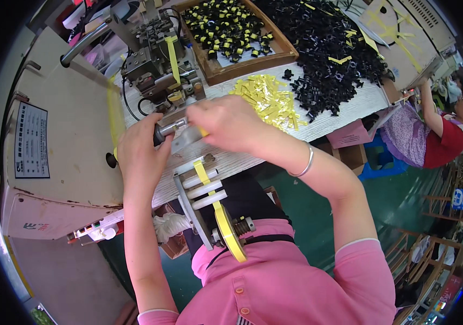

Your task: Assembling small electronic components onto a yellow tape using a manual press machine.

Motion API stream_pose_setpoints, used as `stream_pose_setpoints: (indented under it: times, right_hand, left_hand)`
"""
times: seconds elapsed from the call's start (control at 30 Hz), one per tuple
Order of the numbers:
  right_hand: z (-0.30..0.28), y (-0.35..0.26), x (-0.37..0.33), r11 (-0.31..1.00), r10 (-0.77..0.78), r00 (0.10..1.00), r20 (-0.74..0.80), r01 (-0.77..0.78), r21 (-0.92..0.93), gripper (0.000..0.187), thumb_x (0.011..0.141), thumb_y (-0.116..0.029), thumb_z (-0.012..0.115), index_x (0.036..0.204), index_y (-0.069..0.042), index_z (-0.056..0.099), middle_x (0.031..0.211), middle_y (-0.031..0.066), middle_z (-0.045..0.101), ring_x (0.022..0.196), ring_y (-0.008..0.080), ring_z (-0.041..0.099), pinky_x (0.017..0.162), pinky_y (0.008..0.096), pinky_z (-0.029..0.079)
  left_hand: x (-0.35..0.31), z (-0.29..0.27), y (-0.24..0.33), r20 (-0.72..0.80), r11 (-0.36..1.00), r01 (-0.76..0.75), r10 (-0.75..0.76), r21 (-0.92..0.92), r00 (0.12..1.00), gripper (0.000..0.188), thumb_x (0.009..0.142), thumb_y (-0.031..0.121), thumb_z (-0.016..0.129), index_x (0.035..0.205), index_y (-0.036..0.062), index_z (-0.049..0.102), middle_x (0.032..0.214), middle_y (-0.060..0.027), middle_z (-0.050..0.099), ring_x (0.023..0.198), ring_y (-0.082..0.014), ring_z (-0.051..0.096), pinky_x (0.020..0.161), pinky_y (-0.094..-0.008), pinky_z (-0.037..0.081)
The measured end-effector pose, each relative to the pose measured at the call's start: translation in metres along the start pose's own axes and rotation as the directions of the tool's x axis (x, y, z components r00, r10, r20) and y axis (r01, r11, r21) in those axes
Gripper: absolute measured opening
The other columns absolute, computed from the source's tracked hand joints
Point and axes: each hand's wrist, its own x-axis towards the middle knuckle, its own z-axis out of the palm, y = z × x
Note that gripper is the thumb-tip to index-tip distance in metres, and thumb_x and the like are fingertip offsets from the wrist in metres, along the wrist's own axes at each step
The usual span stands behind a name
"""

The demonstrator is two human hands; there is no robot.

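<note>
My left hand (142, 142) is closed, its thumb and fingers curled round the dark end of a metal spindle (172, 128) at the front of a bench machine (158, 76). Just right of the spindle is my right hand (226, 123), with its fingers drawn together. A small yellow bit (204, 131) shows at its fingertips; what the fingers hold is mostly hidden. Below both hands, a reel of yellow tape (229, 230) hangs on a metal bracket. The tape runs up over white rollers (205, 189). Another yellow strip (173, 59) lies across the machine's top.
A wooden tray (253, 66) holds black plastic parts, many wrapped in yellow. Right of it lies a heap of black parts (329, 70), with a pile of yellow strips (269, 100) in front. A beige cabinet (63, 135) stands left. Another person (437, 124) sits at far right.
</note>
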Motion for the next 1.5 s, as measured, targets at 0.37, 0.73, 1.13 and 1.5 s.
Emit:
stream_pose_setpoints:
  times: [0.37, 0.73, 1.13, 1.5]
  right_hand:
    - [-0.073, 0.145, -0.015, 0.727, 0.658, 0.726, -0.201, -0.682, -0.085, 0.028, 0.083, -0.028, 0.068, 0.096, -0.004, 0.066, 0.070, 0.0118, 0.063, 0.055, 0.0191, 0.061, 0.053, 0.0328, 0.050]
    - [-0.065, 0.126, -0.031, 0.811, 0.454, 0.861, -0.229, -0.505, -0.294, 0.022, 0.079, -0.018, 0.067, 0.095, -0.002, 0.066, 0.081, 0.0176, 0.065, 0.076, 0.0332, 0.063, 0.065, 0.0400, 0.050]
    - [0.014, -0.003, 0.005, 0.078, 0.540, 0.759, 0.365, -0.477, 0.876, 0.016, 0.091, -0.014, 0.057, 0.100, -0.003, 0.066, 0.059, 0.0017, 0.055, 0.042, 0.0073, 0.046, 0.039, 0.0212, 0.033]
    - [0.006, -0.001, -0.008, -0.027, 0.517, 0.710, 0.478, -0.545, 0.838, 0.024, 0.090, -0.023, 0.062, 0.099, -0.001, 0.064, 0.061, 0.0013, 0.057, 0.044, 0.0079, 0.047, 0.040, 0.0214, 0.033]
  left_hand:
    - [0.002, 0.009, -0.004, -0.042, 0.995, -0.097, 0.099, 0.033, 0.994, 0.028, 0.068, 0.011, 0.071, 0.095, 0.0095, 0.062, 0.082, -0.0060, 0.064, 0.079, -0.0264, 0.061, 0.068, -0.0399, 0.043]
    - [0.006, 0.011, -0.003, -0.064, 0.998, -0.052, 0.055, 0.043, 0.996, 0.026, 0.066, 0.012, 0.071, 0.089, 0.0093, 0.061, 0.078, -0.0054, 0.062, 0.078, -0.0262, 0.060, 0.068, -0.0407, 0.043]
    - [0.010, 0.006, 0.003, 0.051, 0.998, -0.045, 0.047, -0.052, 0.998, 0.025, 0.070, 0.018, 0.072, 0.091, 0.0091, 0.061, 0.075, -0.0048, 0.061, 0.075, -0.0255, 0.061, 0.067, -0.0404, 0.044]
    - [0.017, 0.015, 0.009, -0.064, 0.964, -0.168, 0.158, -0.204, 0.985, 0.019, 0.074, 0.014, 0.071, 0.091, 0.0092, 0.068, 0.082, -0.0061, 0.068, 0.077, -0.0249, 0.065, 0.067, -0.0366, 0.048]
